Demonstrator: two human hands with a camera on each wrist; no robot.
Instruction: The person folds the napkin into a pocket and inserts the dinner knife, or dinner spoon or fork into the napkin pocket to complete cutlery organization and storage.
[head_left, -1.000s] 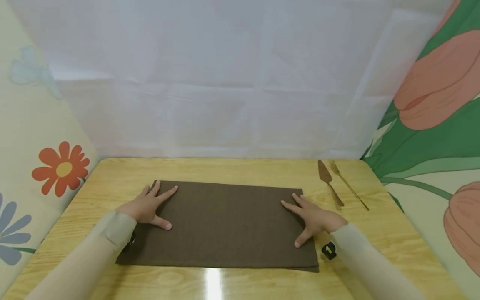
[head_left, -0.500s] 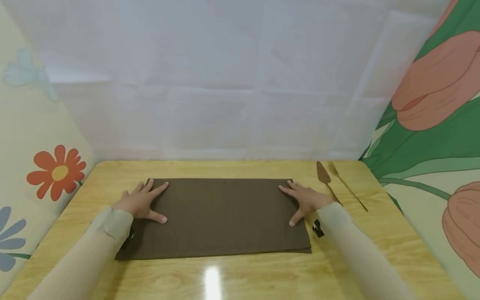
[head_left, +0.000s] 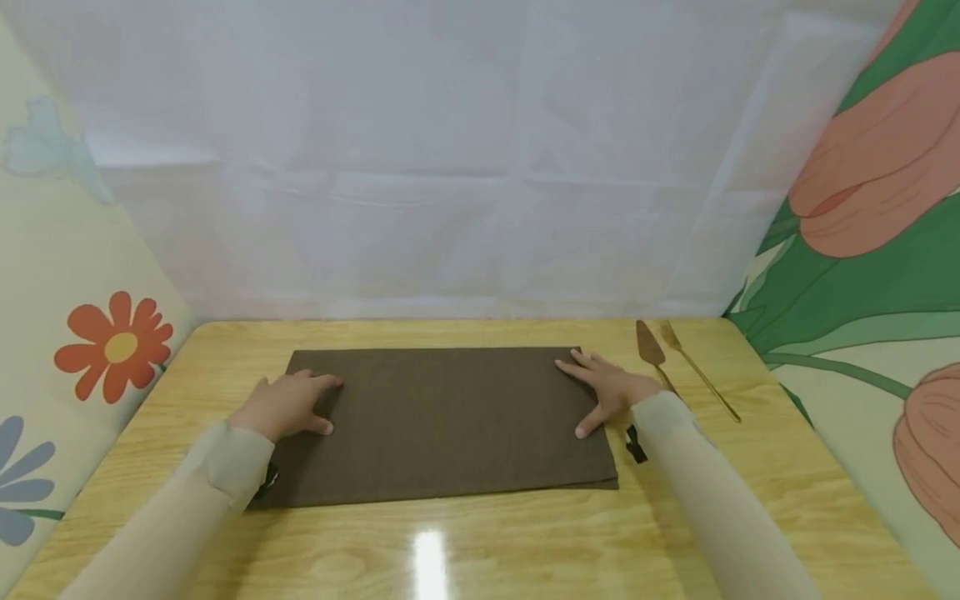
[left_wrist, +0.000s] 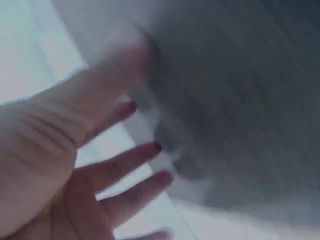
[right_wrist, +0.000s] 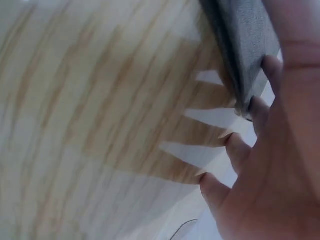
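A dark brown folded cloth (head_left: 450, 433) lies flat on the wooden table, its long side running left to right. Over its left end is my left hand (head_left: 288, 404), fingers slightly bent and holding nothing. The left wrist view is blurred, but shadows of the fingers (left_wrist: 131, 197) fall on the cloth there, so they seem lifted off it. My right hand (head_left: 615, 392) rests at the right edge of the cloth with fingers spread. In the right wrist view its fingertips (right_wrist: 212, 192) reach past a cloth corner (right_wrist: 240, 100) to the table.
To the right of the cloth lie a cake server (head_left: 651, 343) and a gold fork (head_left: 701, 371), side by side. Behind the table (head_left: 337, 550) hangs a white sheet (head_left: 450, 208). Flower-printed walls (head_left: 112, 350) stand on both sides.
The cloth has slid away from me and a little to the left, both hands moving with it. My left fingers have drawn in from their wide spread; the right hand stays spread.
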